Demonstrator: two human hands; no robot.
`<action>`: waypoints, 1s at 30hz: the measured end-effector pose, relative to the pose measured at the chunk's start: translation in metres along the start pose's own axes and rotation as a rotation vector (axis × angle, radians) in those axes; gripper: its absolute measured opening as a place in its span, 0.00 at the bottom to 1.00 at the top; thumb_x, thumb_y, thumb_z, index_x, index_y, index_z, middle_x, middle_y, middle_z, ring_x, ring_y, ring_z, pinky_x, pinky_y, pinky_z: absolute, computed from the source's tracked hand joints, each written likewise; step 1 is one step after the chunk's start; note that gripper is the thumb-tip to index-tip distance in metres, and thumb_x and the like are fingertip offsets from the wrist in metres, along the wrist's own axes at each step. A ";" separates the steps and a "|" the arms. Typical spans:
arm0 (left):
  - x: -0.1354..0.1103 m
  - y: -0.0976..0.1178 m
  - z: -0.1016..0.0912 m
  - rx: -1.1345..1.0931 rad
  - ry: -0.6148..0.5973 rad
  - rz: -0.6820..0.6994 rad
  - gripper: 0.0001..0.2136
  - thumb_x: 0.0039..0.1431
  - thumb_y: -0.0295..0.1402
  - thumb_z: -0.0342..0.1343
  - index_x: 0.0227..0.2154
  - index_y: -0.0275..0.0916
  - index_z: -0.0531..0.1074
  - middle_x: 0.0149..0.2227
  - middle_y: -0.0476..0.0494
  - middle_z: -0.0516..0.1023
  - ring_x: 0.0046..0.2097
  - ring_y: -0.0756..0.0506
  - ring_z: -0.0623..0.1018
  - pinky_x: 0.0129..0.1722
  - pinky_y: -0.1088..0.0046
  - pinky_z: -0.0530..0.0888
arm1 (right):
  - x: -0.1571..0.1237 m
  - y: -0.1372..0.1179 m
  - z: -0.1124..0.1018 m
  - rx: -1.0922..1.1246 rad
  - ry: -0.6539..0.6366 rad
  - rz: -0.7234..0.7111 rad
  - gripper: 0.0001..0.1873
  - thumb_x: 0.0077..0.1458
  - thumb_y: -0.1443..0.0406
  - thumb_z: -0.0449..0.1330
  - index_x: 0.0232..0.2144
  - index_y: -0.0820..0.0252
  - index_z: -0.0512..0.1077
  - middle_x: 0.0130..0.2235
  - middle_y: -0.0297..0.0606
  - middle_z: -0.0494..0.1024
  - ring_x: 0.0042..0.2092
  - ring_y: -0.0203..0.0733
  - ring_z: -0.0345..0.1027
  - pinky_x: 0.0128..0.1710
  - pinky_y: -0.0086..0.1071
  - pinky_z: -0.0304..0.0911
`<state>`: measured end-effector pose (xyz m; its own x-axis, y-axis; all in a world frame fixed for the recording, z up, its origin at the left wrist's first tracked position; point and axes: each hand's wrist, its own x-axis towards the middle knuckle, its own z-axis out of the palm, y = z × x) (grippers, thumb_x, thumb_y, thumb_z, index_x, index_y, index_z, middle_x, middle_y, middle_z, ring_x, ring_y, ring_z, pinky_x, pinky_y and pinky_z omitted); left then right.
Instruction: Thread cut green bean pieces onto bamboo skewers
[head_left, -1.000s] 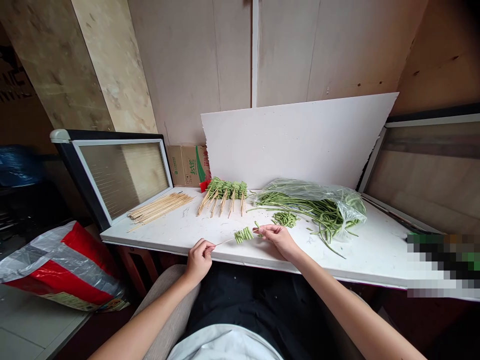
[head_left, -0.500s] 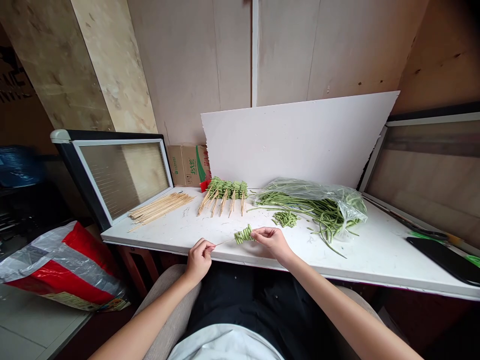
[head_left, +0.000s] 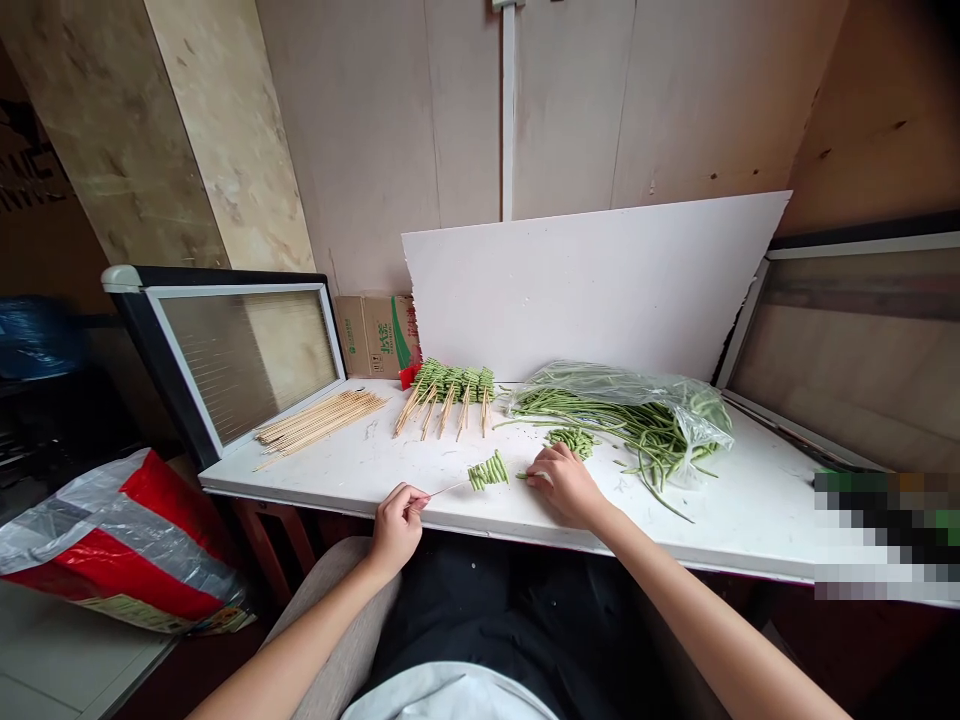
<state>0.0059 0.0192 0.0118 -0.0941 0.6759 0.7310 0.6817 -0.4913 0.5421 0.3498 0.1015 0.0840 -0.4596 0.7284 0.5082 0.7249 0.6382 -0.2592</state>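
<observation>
Currently: white tabletop under both hands. Crinkly clear bag of long beans lies just beyond the right fingers. Left hand is pinched shut on the thin skewer, green pieces threaded at its tip. Right hand has its fingertips closed on a short bean piece beside that tip.

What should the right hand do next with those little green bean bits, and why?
Probably pinch the short loose green bean piece beside the right hand and slide it onto the thin wooden skewer; the left hand holds that skewer, with a row of bean pieces already threaded.
</observation>
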 end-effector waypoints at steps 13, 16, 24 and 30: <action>0.000 -0.001 0.000 -0.004 0.001 0.005 0.09 0.69 0.31 0.52 0.32 0.40 0.75 0.32 0.45 0.78 0.33 0.46 0.79 0.32 0.72 0.74 | 0.006 -0.003 0.027 1.119 0.039 0.361 0.25 0.51 0.44 0.69 0.38 0.57 0.80 0.35 0.39 0.81 0.37 0.45 0.72 0.41 0.38 0.65; 0.000 0.001 0.000 -0.005 0.003 0.005 0.09 0.69 0.31 0.53 0.32 0.40 0.75 0.31 0.45 0.78 0.33 0.46 0.79 0.32 0.72 0.74 | 0.005 -0.005 0.031 1.268 0.032 0.359 0.22 0.51 0.45 0.71 0.33 0.58 0.81 0.34 0.37 0.79 0.35 0.39 0.68 0.39 0.34 0.64; -0.001 0.001 -0.001 0.012 0.000 0.010 0.09 0.69 0.30 0.53 0.32 0.40 0.74 0.32 0.44 0.78 0.34 0.45 0.79 0.33 0.72 0.74 | 0.004 -0.011 0.025 1.346 0.043 0.442 0.25 0.44 0.46 0.76 0.35 0.58 0.81 0.40 0.40 0.81 0.35 0.38 0.68 0.35 0.31 0.63; -0.001 0.002 -0.001 0.021 0.000 0.009 0.09 0.69 0.30 0.52 0.32 0.40 0.74 0.32 0.44 0.78 0.35 0.45 0.79 0.33 0.72 0.75 | 0.004 -0.009 0.029 1.333 0.068 0.452 0.25 0.43 0.46 0.76 0.36 0.57 0.82 0.41 0.41 0.82 0.36 0.39 0.70 0.34 0.32 0.64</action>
<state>0.0068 0.0172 0.0122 -0.0878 0.6712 0.7360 0.6979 -0.4858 0.5263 0.3268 0.1061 0.0644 -0.2680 0.9421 0.2015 -0.2397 0.1373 -0.9611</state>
